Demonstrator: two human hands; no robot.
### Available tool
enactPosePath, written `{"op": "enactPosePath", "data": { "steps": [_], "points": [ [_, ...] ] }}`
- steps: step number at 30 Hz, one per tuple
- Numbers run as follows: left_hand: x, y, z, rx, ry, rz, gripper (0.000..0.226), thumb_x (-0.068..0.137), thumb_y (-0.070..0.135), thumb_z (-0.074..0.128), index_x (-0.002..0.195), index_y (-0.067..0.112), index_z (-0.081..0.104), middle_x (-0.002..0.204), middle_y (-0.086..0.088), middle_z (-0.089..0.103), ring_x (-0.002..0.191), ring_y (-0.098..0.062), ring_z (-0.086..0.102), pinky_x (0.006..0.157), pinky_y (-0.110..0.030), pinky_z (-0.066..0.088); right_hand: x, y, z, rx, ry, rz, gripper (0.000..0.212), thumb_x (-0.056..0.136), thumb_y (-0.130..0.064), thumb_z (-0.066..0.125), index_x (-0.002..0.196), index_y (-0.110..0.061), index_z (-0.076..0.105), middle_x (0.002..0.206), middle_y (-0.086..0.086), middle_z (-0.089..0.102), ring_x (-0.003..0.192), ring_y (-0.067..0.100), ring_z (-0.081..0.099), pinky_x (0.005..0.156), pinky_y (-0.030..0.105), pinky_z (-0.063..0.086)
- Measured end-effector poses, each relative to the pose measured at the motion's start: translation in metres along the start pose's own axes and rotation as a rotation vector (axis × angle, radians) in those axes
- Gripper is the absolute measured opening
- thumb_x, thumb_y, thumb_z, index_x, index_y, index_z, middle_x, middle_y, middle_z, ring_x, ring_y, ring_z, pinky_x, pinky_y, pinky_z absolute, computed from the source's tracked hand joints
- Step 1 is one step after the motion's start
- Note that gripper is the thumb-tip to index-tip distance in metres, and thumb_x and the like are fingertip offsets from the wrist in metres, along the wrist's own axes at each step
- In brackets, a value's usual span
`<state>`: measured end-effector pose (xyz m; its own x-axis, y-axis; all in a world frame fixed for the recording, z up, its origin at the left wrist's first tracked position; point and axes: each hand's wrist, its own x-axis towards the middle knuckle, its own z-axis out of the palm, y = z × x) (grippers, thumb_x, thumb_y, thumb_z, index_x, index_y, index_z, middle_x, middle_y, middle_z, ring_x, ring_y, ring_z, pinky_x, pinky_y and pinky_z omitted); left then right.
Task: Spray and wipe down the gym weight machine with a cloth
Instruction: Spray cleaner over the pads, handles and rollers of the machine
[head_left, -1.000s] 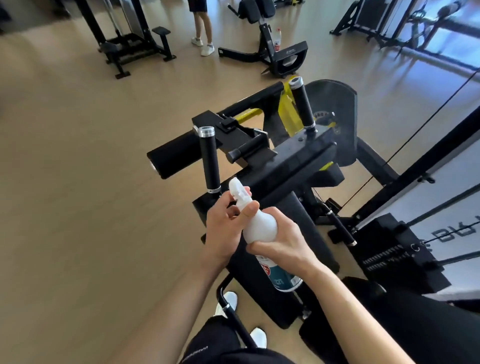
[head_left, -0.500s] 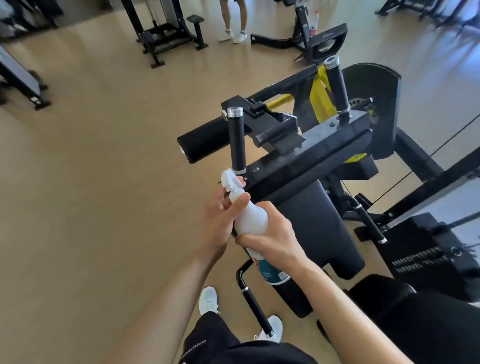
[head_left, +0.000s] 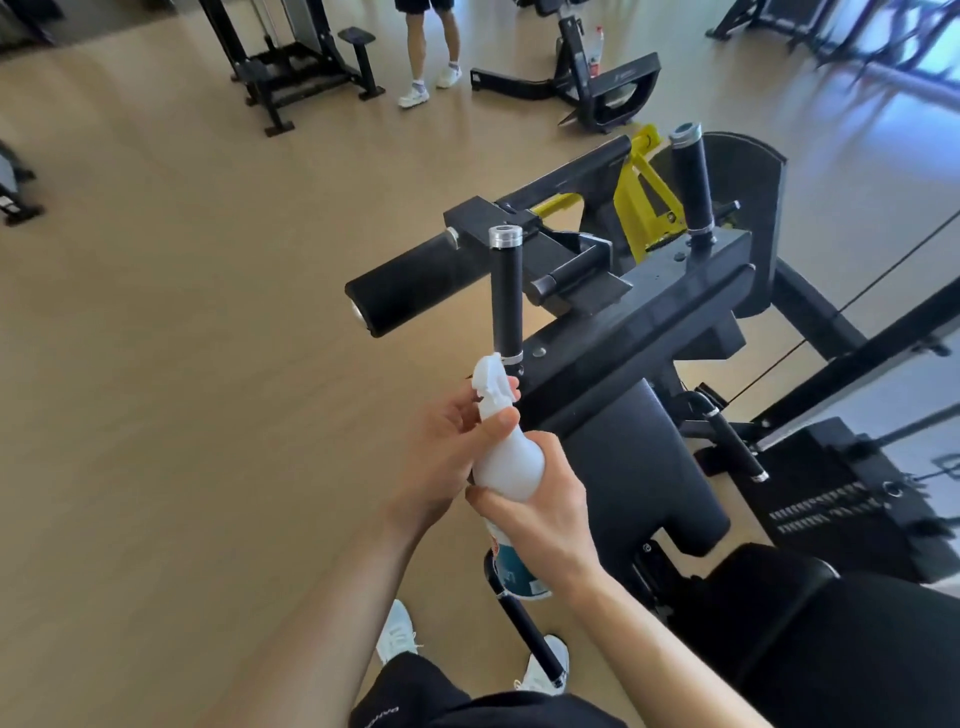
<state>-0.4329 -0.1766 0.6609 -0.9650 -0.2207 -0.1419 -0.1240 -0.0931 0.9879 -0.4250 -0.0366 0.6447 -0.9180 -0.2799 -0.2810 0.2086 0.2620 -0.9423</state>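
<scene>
Where: your bottle (head_left: 509, 467) sits mid-frame, nozzle (head_left: 491, 376) tipped toward 12 o'clock, just below the upright handle (head_left: 507, 296).
Right: your right hand (head_left: 540, 514) wraps the bottle's belly, fingers curled round it.
Left: your left hand (head_left: 447, 457) grips the neck, fingers by the trigger.
Missing: no cloth in view.
Risk: spray this close and liquid could pool, dripping to the floor (head_left: 208, 364) at 9 o'clock instead of coating the machine (head_left: 649, 312).

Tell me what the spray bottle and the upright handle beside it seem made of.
Spray bottle: likely plastic, matte white, with a moulded trigger head. Upright handle: black grip, probably rubber or foam, dull; its top cap looks like shiny metal.
</scene>
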Motion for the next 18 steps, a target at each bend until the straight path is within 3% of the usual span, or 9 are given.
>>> {"op": "enactPosePath", "data": {
  "steps": [4,8,10,13,16,18],
  "points": [
    [0.008,-0.006,-0.027,-0.016,-0.059,-0.040,0.035,0.072,0.047,0.076,0.101,0.029,0.077,0.097,0.006,0.075,0.086,-0.011,0.069,0.079,-0.029,0.057,-0.001,0.000,0.039,0.099,0.066,0.030,0.053,0.065,-0.036,0.088,0.106,-0.033,0.055,0.093,0.002,0.071,0.079,0.022,0.074,0.065,0.046,0.064],
    [0.017,-0.007,-0.069,-0.018,-0.152,-0.017,0.047,0.078,0.045,0.073,0.121,0.025,0.069,0.091,0.012,0.070,0.087,-0.014,0.065,0.081,-0.032,0.054,0.010,-0.005,0.081,0.127,0.089,0.063,0.057,0.064,-0.040,0.091,0.108,-0.034,0.056,0.095,0.005,0.073,0.081,0.027,0.075,0.069,0.050,0.064],
    [0.021,-0.009,-0.095,0.012,-0.193,0.003,0.058,0.081,0.049,0.069,0.133,0.025,0.061,0.107,0.011,0.071,0.095,-0.012,0.068,0.085,-0.028,0.055,0.018,-0.012,0.101,0.152,0.092,0.074,0.058,0.063,-0.038,0.092,0.109,-0.029,0.057,0.096,0.005,0.073,0.082,0.026,0.076,0.071,0.049,0.064],
    [0.025,-0.021,-0.139,-0.042,-0.231,-0.093,0.066,0.087,0.058,0.059,0.146,0.028,0.053,0.134,0.002,0.067,0.120,-0.019,0.066,0.095,-0.035,0.055,0.032,-0.027,0.131,0.224,0.083,0.069,0.060,0.064,-0.030,0.091,0.114,-0.020,0.059,0.096,0.006,0.073,0.084,0.023,0.076,0.071,0.038,0.064],
    [0.024,-0.039,-0.184,-0.076,-0.265,-0.186,0.064,0.090,0.060,0.052,0.144,0.026,0.056,0.135,-0.001,0.068,0.125,-0.022,0.065,0.103,-0.044,0.053,0.052,-0.043,0.160,0.280,0.080,0.054,0.061,0.066,-0.036,0.087,0.118,-0.019,0.060,0.102,0.005,0.073,0.097,0.024,0.075,0.080,0.038,0.064],
    [0.021,-0.048,-0.209,-0.120,-0.281,-0.254,0.069,0.085,0.063,0.056,0.139,0.018,0.059,0.129,-0.002,0.072,0.121,-0.022,0.068,0.100,-0.037,0.054,0.068,-0.049,0.178,0.340,0.077,0.072,0.059,0.069,-0.035,0.086,0.119,-0.017,0.062,0.105,0.008,0.073,0.101,0.026,0.074,0.085,0.042,0.063]
  ]
}}
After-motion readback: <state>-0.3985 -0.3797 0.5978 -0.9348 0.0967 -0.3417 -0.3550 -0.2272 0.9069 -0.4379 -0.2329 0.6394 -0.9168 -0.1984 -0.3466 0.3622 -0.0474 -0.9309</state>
